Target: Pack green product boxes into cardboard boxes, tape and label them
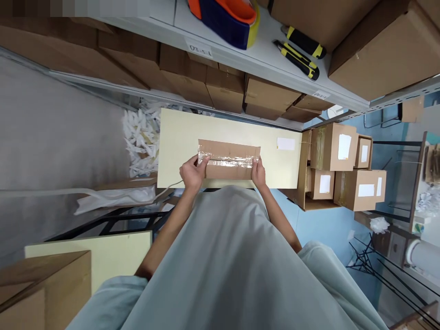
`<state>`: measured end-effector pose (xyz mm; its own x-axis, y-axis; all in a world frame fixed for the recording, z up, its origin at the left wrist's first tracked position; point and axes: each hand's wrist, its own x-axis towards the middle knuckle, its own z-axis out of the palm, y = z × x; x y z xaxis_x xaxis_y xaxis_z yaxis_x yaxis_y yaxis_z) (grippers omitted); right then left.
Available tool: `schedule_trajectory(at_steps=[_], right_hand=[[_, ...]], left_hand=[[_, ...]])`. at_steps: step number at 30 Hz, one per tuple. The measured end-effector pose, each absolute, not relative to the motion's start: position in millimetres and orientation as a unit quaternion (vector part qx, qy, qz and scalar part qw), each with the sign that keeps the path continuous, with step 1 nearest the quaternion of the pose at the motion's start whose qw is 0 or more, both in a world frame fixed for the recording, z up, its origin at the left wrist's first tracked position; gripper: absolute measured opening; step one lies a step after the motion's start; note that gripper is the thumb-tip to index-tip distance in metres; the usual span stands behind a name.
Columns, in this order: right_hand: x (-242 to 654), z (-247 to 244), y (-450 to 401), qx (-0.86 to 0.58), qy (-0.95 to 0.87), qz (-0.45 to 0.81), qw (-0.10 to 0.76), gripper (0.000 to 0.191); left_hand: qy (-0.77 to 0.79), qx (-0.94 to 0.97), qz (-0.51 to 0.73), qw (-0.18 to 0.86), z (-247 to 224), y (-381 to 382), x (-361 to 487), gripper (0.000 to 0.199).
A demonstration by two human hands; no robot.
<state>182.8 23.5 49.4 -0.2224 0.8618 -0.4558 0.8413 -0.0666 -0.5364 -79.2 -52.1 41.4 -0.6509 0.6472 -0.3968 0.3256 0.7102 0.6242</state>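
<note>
Both of my hands grip a flat brown cardboard box [228,172] above the pale yellow table [178,151]. Shiny clear tape runs lengthwise across its upper face. My left hand [193,173] is closed around the left end, thumb on top near the tape. Around the right end my right hand [258,173] is closed, with the thumb along the edge. The fingers beneath the box are hidden. A white label [285,144] lies on the table, beyond and to the right of the box.
A shelf [264,59] above the table's far side carries a tape dispenser [228,20], two utility knives [299,55] and cartons. Labelled cardboard boxes [335,146] are stacked at the right. Paper scraps [140,137] are heaped at the left, near a pale cable [68,193].
</note>
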Motion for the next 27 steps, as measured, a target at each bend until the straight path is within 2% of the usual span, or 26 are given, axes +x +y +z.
schedule_trajectory(at_steps=[5, 9, 12, 18, 24, 27], right_hand=[[198, 58, 20, -0.668, -0.637, 0.368, 0.109, 0.066], [201, 64, 19, -0.658, -0.651, 0.36, 0.12, 0.046], [196, 71, 26, -0.65, -0.662, 0.353, 0.12, 0.037], [189, 79, 44, -0.635, -0.675, 0.34, 0.159, 0.031], [188, 51, 27, -0.648, -0.645, 0.393, 0.097, 0.017], [190, 36, 9, -0.64, -0.64, 0.42, 0.059, 0.022]], left_hand=[[0.835, 0.227, 0.343, 0.364, 41, -52, -98, 0.049], [0.807, 0.214, 0.369, 0.409, 45, -52, -99, 0.047], [0.81, 0.221, 0.374, 0.394, 50, -50, -100, 0.046], [0.814, 0.261, 0.404, 0.324, 52, -42, -111, 0.042], [0.845, 0.275, 0.325, 0.324, 21, -58, -112, 0.03], [0.849, 0.3, 0.293, 0.322, 7, -73, -111, 0.029]])
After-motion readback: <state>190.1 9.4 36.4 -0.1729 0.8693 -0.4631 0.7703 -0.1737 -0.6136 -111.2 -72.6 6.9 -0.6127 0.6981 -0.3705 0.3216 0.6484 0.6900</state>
